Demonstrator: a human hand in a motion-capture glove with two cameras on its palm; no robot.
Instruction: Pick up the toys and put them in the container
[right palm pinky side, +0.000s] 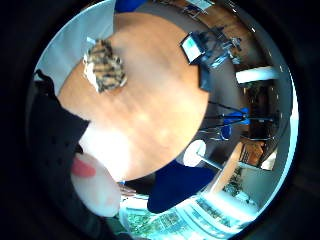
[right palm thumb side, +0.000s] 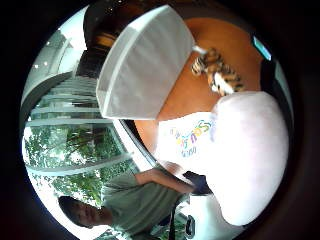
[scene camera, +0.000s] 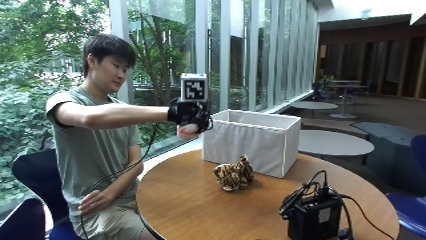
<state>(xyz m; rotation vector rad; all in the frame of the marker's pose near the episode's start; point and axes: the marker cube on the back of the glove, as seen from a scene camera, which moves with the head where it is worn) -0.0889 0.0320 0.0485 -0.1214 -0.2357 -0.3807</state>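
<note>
Beside the white container (scene camera: 251, 141), the grip (scene camera: 190, 116) holds a pale toy (right palm thumb side: 250, 155); tiger toy (scene camera: 233, 176) lies below.

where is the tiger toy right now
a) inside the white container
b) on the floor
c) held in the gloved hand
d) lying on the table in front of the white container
d: the outside view shows the tiger toy lying on the round table just in front of the white container, while the gloved right hand holds a different, pale toy.

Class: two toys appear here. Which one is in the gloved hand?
The pale pink toy, gripped by the right hand held up beside the white container. The striped tiger toy lies untouched on the table.
</note>
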